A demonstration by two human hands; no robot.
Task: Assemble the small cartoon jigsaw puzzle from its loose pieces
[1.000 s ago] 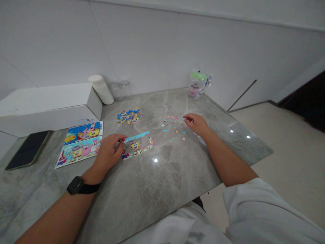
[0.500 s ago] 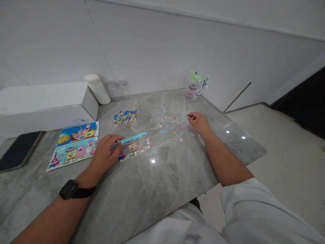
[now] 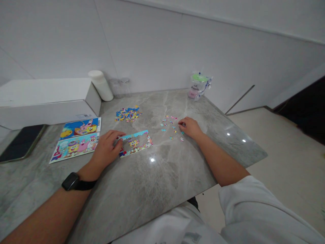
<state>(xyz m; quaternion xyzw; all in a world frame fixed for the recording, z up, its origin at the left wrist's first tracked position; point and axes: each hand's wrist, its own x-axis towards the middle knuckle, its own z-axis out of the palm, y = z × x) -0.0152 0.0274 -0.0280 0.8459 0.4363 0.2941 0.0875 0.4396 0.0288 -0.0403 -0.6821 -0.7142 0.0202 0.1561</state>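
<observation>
A partly assembled jigsaw puzzle (image 3: 137, 134) lies on the grey table, its border joined and a small yellow cluster inside the frame. My left hand (image 3: 108, 145), with a black watch on the wrist, rests at the puzzle's left edge, thumb and fingers apart. To the right, several loose puzzle pieces (image 3: 164, 130) are scattered. Over the right side of these pieces is my right hand (image 3: 190, 127), its fingertips pinched together low at the tabletop. Whatever lies between those fingers is too small to make out.
A heap of blue and yellow pieces (image 3: 128, 115) sits farther back. At left are a printed picture sheet (image 3: 81, 144), a phone (image 3: 21, 142), a white box (image 3: 45, 113) and a white bottle (image 3: 101, 86). Clear cups (image 3: 125, 87) and a bagged item (image 3: 199, 86) stand by the wall.
My right hand has moved left and slightly down, onto the right part of the loose pieces. My left hand stays at the puzzle's edge. The camera view has shifted slightly.
</observation>
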